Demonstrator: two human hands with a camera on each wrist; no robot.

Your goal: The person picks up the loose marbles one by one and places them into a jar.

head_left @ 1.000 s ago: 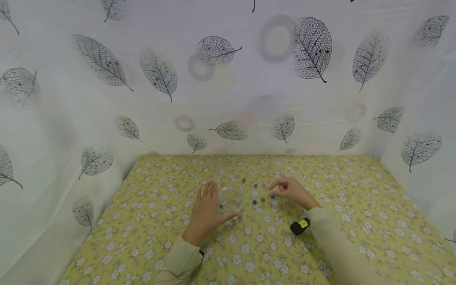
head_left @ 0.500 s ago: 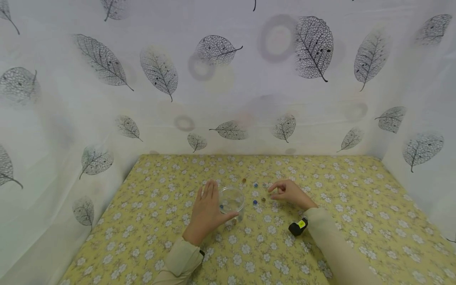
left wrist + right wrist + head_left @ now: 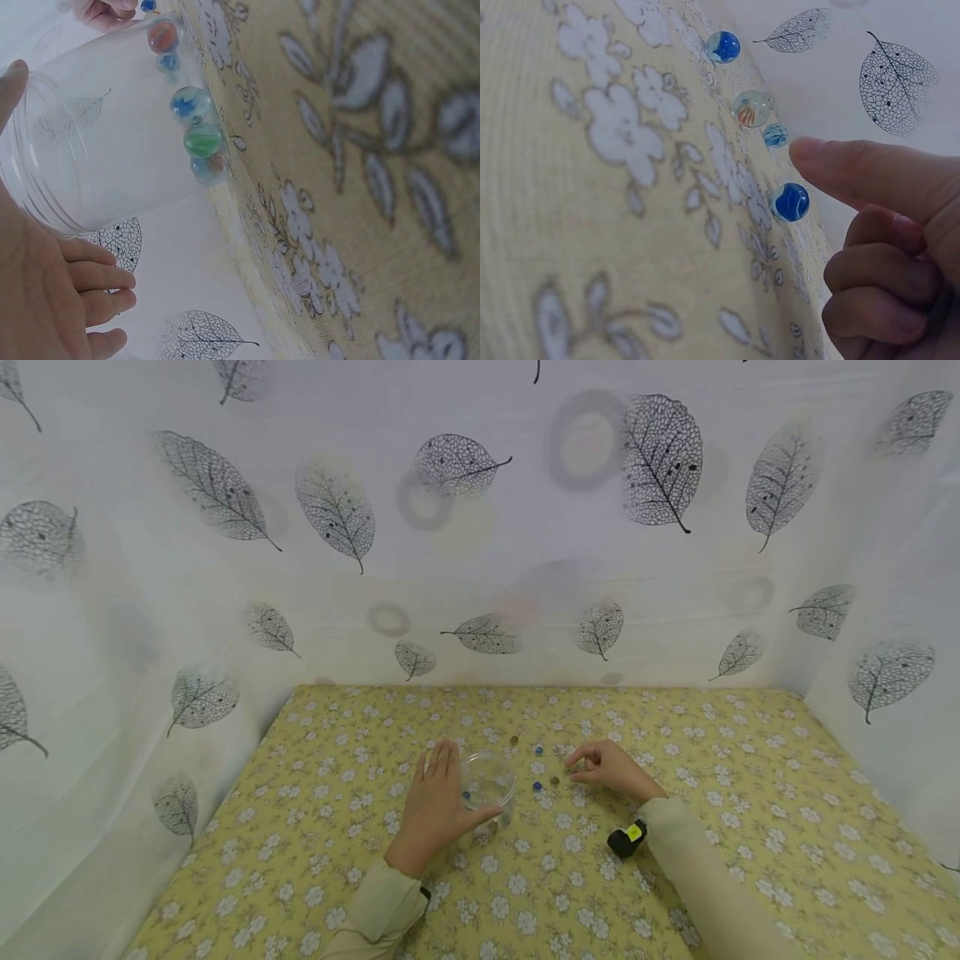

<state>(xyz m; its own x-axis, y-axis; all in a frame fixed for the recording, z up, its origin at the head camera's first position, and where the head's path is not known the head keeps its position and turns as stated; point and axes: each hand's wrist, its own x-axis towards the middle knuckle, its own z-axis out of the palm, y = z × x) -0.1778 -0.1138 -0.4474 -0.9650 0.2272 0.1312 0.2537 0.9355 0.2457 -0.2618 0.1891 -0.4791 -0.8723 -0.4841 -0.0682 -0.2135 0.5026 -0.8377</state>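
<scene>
Swirled blue marble (image 3: 790,202) — on the cloth (image 3: 667,262), just beside the right hand (image 3: 889,247).

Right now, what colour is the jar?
Clear and colourless; the jar shows best in the left wrist view.

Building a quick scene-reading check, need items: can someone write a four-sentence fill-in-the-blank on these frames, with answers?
1. The hand beside the clear jar is the person's ____ one.
2. In the left wrist view, the green-and-white marble is ____ the jar, not outside it.
3. In the right wrist view, the lowest marble is mainly ____ in color.
4. The pale curtain is printed with dark ____.

Missing words: left; inside; blue; leaves.
</scene>
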